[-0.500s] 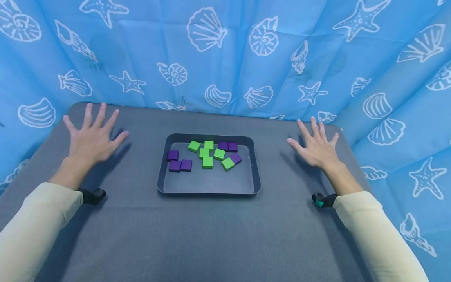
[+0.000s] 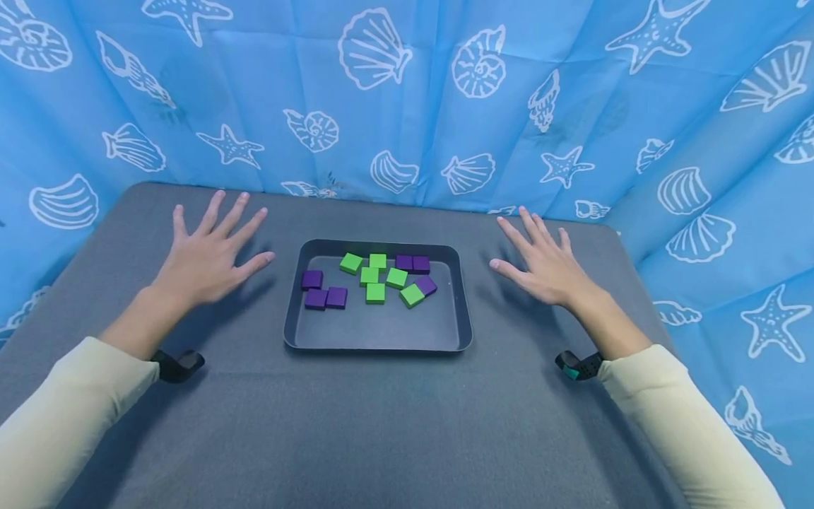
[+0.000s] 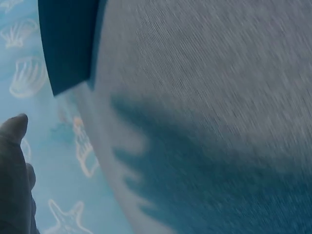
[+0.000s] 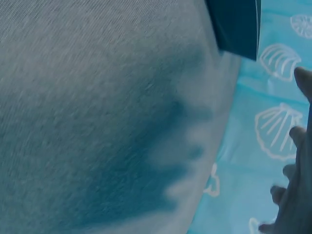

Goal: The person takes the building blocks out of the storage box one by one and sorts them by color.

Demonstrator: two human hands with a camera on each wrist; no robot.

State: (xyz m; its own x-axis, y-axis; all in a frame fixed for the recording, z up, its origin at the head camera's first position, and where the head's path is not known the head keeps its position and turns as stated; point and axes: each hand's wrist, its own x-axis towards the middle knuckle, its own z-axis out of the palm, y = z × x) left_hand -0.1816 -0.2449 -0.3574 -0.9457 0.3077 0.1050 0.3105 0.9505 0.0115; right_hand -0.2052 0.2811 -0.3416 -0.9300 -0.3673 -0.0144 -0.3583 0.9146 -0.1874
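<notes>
In the head view a dark grey tray [image 2: 381, 337] lies on the table and holds several green blocks [image 2: 375, 293] and several purple blocks [image 2: 336, 297]. The purple ones are at its left side and upper right; the green ones are mostly in the middle. My left hand [image 2: 202, 260] hovers left of the tray with fingers spread, touching nothing. To the right of the tray, my right hand [image 2: 545, 265] is also raised, fingers spread and holding nothing. Each wrist view shows part of a hand, its shadow and the tray's wall [image 3: 70, 44].
A grey cloth [image 2: 407, 424] covers the table. Behind and to the sides hangs a blue curtain [image 2: 420, 85] printed with white shells and starfish. Black straps with small devices [image 2: 181, 366] sit at both wrists.
Both hands have moved inward toward the tray, the left one to the right and the right one to the left. The tray and blocks stay where they were.
</notes>
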